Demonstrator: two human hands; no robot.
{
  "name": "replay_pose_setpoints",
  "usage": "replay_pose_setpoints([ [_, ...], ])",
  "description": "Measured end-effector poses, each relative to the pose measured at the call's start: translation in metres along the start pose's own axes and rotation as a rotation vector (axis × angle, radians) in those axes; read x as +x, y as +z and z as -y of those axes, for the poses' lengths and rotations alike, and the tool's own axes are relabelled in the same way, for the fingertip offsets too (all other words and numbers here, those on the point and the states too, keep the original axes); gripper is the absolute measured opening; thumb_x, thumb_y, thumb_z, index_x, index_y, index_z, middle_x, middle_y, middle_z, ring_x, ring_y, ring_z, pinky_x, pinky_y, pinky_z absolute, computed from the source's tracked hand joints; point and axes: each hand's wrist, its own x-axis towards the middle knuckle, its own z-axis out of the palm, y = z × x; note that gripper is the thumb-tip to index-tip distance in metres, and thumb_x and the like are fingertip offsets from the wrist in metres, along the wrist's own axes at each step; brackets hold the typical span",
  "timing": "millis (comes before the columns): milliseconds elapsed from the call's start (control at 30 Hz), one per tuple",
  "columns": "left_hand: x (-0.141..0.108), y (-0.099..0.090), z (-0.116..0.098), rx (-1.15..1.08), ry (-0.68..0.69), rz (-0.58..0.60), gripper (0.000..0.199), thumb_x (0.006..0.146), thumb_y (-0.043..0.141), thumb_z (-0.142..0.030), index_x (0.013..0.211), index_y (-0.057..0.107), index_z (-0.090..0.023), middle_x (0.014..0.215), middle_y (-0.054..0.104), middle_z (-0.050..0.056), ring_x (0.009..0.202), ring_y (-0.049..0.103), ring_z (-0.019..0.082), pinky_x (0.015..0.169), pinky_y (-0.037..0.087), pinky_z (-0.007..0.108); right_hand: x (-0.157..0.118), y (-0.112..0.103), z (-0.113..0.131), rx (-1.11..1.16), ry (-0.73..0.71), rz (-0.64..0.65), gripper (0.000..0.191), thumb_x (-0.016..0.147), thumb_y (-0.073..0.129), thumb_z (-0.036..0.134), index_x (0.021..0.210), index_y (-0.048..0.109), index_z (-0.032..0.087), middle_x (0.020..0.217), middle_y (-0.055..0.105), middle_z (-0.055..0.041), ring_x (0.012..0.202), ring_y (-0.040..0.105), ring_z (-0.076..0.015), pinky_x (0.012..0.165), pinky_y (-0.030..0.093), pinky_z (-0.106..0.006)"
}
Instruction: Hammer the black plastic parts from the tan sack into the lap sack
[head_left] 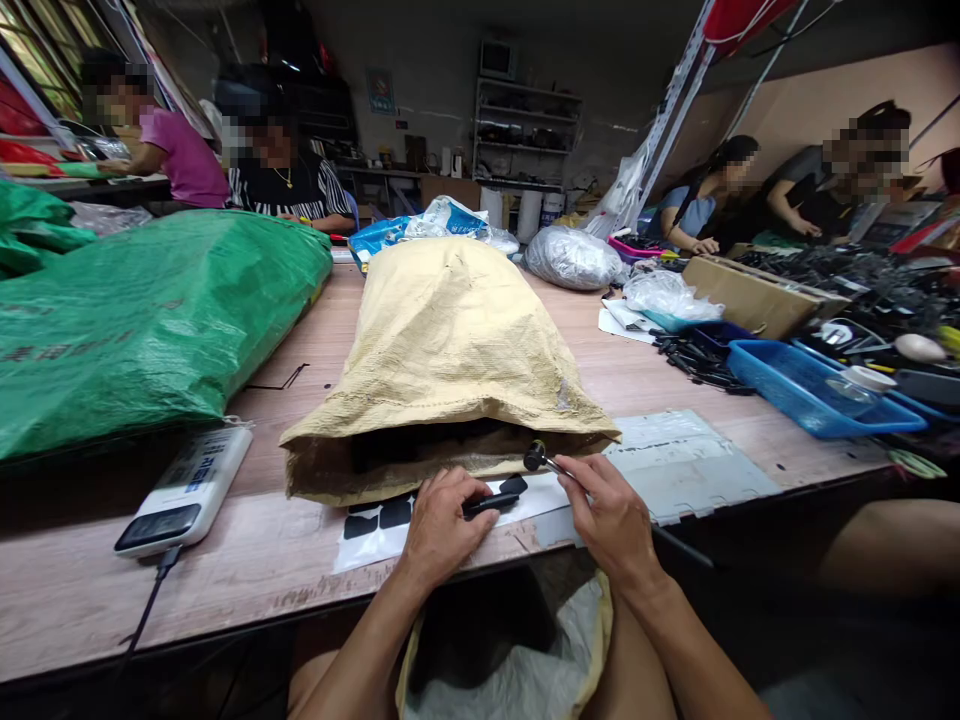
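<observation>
My left hand (448, 520) is closed around a slim black plastic piece (491, 503) at the table's front edge. In my right hand (615, 510) is a thin metal-handled tool with a dark rounded head (535, 456), which looks like a small hammer. Its head is just right of and above the black piece, apart from it. Under my left hand lies a white sheet (367, 550) with black rounded patches (396, 512). Just beyond my hands, a tan woven sack (457, 330) lies with its mouth toward me, dark inside. Another open sack (517, 685) is on my lap.
A green sack (150, 330) and a white power bank (184, 492) with a cable occupy the left. At right are a grey board (690, 465), a blue tray (817, 390), black parts (697, 360) and a cardboard box (757, 295). Several people sit or stand around the tables.
</observation>
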Motion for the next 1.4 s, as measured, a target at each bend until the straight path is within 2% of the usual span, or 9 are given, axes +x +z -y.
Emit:
replay_pose_setpoints([
  [100,0.0,0.0,0.001,-0.009,0.001,0.0,0.011,0.078,0.073,-0.026,0.089,0.074,-0.025,0.083,0.063,-0.001,0.088,0.056,0.02,0.082,0.036,0.034,0.002,0.01,-0.022,-0.107,-0.019,0.004,0.024,0.096,0.053,0.024,0.111,0.072,0.022,0.091,0.065,-0.0059,0.088,0.06,-0.0194,0.081,0.048,-0.032],
  [200,0.0,0.0,0.002,-0.02,0.003,0.007,0.011,0.079,0.072,-0.027,0.09,0.075,-0.025,0.084,0.064,-0.001,0.087,0.057,0.02,0.082,0.036,0.034,0.0,0.019,-0.032,-0.159,-0.039,-0.019,0.025,0.097,0.052,0.024,0.11,0.073,0.022,0.091,0.065,-0.0067,0.089,0.057,-0.0207,0.082,0.046,-0.034],
  [1000,0.001,-0.002,0.003,-0.025,0.011,0.03,0.015,0.088,0.066,-0.035,0.095,0.076,-0.026,0.088,0.066,0.001,0.092,0.058,0.021,0.083,0.038,0.036,-0.004,0.023,-0.029,-0.196,-0.012,-0.022,0.025,0.098,0.05,0.026,0.113,0.069,0.023,0.095,0.064,-0.0059,0.092,0.055,-0.0211,0.083,0.041,-0.033],
  [1100,-0.002,-0.005,-0.004,0.006,0.024,0.018,0.015,0.09,0.064,-0.033,0.095,0.075,-0.025,0.089,0.066,0.003,0.093,0.058,0.023,0.084,0.038,0.038,-0.004,0.024,-0.029,-0.194,-0.006,-0.025,0.023,0.097,0.051,0.027,0.111,0.069,0.023,0.095,0.063,-0.0055,0.091,0.054,-0.0211,0.082,0.04,-0.033],
  [1167,-0.013,-0.006,-0.017,0.04,0.065,0.002,0.016,0.092,0.061,-0.033,0.095,0.073,-0.024,0.093,0.066,0.005,0.096,0.057,0.025,0.086,0.039,0.04,-0.004,0.025,-0.03,-0.194,-0.003,-0.02,0.023,0.097,0.052,0.027,0.111,0.069,0.023,0.095,0.063,-0.0054,0.091,0.054,-0.0211,0.082,0.04,-0.033],
  [1233,-0.034,-0.001,-0.031,0.021,0.132,0.053,0.019,0.096,0.055,-0.035,0.098,0.071,-0.025,0.096,0.067,0.007,0.096,0.058,0.025,0.086,0.041,0.039,-0.004,0.025,-0.03,-0.193,-0.002,-0.014,0.023,0.097,0.051,0.027,0.111,0.069,0.023,0.095,0.063,-0.0055,0.091,0.054,-0.0211,0.082,0.04,-0.033],
  [1300,-0.059,0.012,-0.039,-0.037,0.194,0.211,0.021,0.097,0.051,-0.036,0.103,0.069,-0.026,0.097,0.068,0.007,0.092,0.061,0.023,0.081,0.044,0.036,-0.004,0.025,-0.03,-0.194,0.001,-0.014,0.023,0.097,0.051,0.027,0.111,0.069,0.023,0.095,0.064,-0.0056,0.092,0.054,-0.0212,0.082,0.04,-0.033],
  [1367,-0.084,0.032,-0.035,-0.055,0.178,0.385,0.021,0.095,0.052,-0.035,0.105,0.068,-0.027,0.095,0.069,0.006,0.087,0.064,0.022,0.077,0.046,0.033,-0.004,0.025,-0.03,-0.195,0.005,-0.019,0.023,0.097,0.051,0.027,0.112,0.069,0.024,0.096,0.064,-0.0056,0.092,0.054,-0.0213,0.082,0.04,-0.034],
  [1400,-0.094,0.043,-0.027,-0.035,0.126,0.441,0.02,0.093,0.053,-0.034,0.104,0.069,-0.027,0.096,0.071,0.006,0.087,0.066,0.022,0.077,0.047,0.033,-0.004,0.025,-0.03,-0.196,0.005,-0.021,0.023,0.097,0.052,0.027,0.112,0.069,0.024,0.096,0.064,-0.0055,0.092,0.054,-0.0213,0.082,0.04,-0.034],
])
